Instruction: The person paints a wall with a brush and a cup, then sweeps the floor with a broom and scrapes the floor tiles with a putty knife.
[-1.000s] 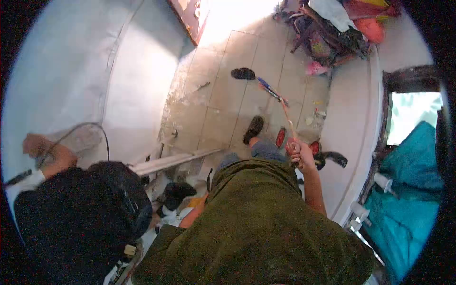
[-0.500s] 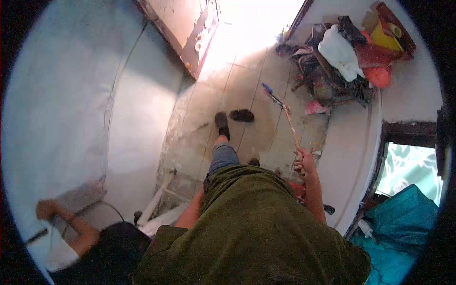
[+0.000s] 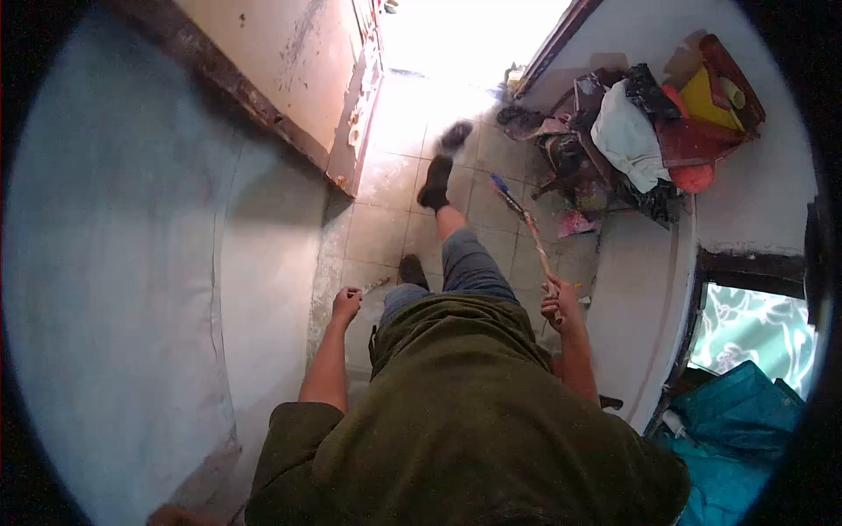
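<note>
Over the tiled floor (image 3: pixel 377 232), the right hand (image 3: pixel 564 304) holds one stick (image 3: pixel 534 231), apparently blue-tipped.

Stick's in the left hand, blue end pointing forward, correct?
Wrong hand: the head view shows the right hand holding the stick, with its blue end pointing forward, as you say.

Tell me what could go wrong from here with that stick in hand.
Tripping: a dark object lies on the floor just ahead of the front foot.
Snagging: the stick in the right hand points forward near the heap and might catch it.
Glare: the bright doorway may hide obstacles.
</note>
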Available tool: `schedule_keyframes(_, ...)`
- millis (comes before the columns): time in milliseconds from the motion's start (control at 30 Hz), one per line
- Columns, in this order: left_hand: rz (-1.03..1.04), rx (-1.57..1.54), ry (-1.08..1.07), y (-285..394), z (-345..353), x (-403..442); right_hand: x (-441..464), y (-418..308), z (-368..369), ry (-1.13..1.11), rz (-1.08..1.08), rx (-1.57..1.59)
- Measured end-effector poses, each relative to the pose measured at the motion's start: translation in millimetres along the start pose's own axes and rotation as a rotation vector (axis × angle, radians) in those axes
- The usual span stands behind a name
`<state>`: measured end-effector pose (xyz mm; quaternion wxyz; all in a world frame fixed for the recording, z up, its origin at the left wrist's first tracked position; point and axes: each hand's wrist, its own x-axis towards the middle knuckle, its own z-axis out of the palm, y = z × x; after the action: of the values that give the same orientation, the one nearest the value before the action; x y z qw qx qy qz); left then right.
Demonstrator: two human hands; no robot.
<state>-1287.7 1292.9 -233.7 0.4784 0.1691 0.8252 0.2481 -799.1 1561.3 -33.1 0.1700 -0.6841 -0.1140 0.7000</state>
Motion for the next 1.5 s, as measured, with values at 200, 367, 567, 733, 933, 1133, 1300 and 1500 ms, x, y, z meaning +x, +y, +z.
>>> schedule_keyframes(200, -0.065, -0.051, -0.141, 50.5, 15.0, 28.0, 5.7, -24.4, 41.2, 0.046, -0.004, 0.07)
schedule_keyframes(367, 0.048, -0.049, -0.217, 18.5, 32.5, 61.3, 67.3, -46.3, 51.0, 0.221, 0.017, -0.321)
schedule_keyframes(567, -0.247, -0.055, -0.087, 70.3, 37.0, 27.0, 113.8, -159.3, 74.8, -0.032, -0.249, -1.07)
schedule_keyframes(733, -0.203, -0.248, 0.106, 136.7, 58.6, 10.3, 175.7, -223.1, 146.8, -0.252, -0.337, -1.359)
schedule_keyframes(933, -0.182, -0.454, 0.361, 179.3, 112.6, -19.0, 331.3, -267.1, 260.8, -0.322, -0.877, -1.515)
schedule_keyframes(1133, -0.397, -0.172, 0.223, 172.7, 168.3, -89.8, 401.2, -326.9, 399.9, -0.178, -0.724, -1.241)
schedule_keyframes(1300, -0.419, -0.061, 0.051, 135.8, 191.5, -117.0, 466.9, -352.5, 381.2, -0.099, -0.517, -1.206)
schedule_keyframes(1500, -0.38, -0.057, 0.071, 140.6, 195.3, -94.6, 469.4, -270.2, 174.5, -0.037, -0.627, -1.265)
